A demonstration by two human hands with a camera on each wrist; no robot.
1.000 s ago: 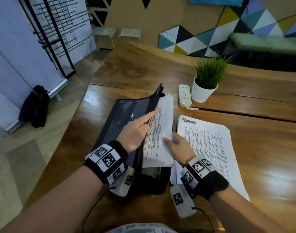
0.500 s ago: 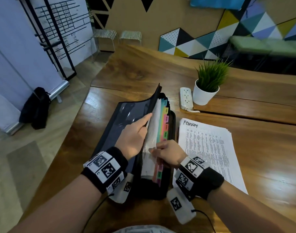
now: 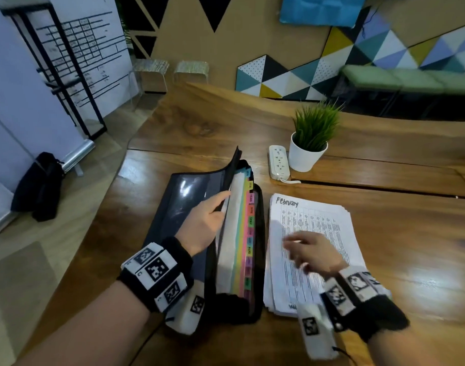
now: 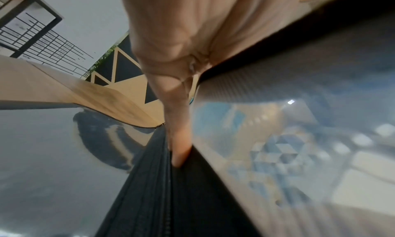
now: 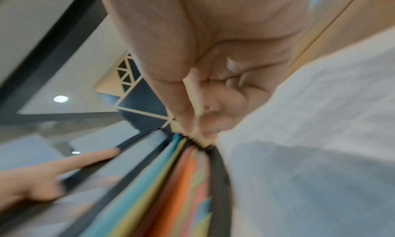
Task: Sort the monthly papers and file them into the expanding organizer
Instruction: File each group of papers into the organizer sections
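Papers point(image 3: 329, 220) lie in a stack on the wooden table point(image 3: 410, 233), just right of the black organizer point(image 3: 260, 233), with "February" handwritten on the top sheet. The organizer lies open, its clear front flap point(image 3: 183, 202) tipped back to the left, and a white sheaf point(image 3: 234, 228) stands in its front pocket ahead of the coloured dividers point(image 3: 248, 233) with their month tabs.

From the head camera the left hand point(image 3: 202, 223) rests on the flap with its forefinger stretched along the flap's edge; whether the other fingers are curled cannot be told there. The left wrist camera adds a close look: one straight finger point(image 4: 180, 149) presses into the fold between the flap's zip edge and the dark pocket wall, and the glossy flap mirrors the patterned wall.

The right hand point(image 3: 310, 252) hovers over the paper stack, blurred, fingers loosely spread toward the organizer and holding nothing, as far as the head view shows. The right wrist camera, also blurred, shows loosely bent fingers point(image 5: 213, 105) near the white stack, the dividers fanned out below, and the left forefinger lying along the flap edge; whether the right fingertips touch the top sheet cannot be told.

Only the head view shows the potted plant point(image 3: 310, 141) and the white power strip point(image 3: 278, 162) beyond the papers.
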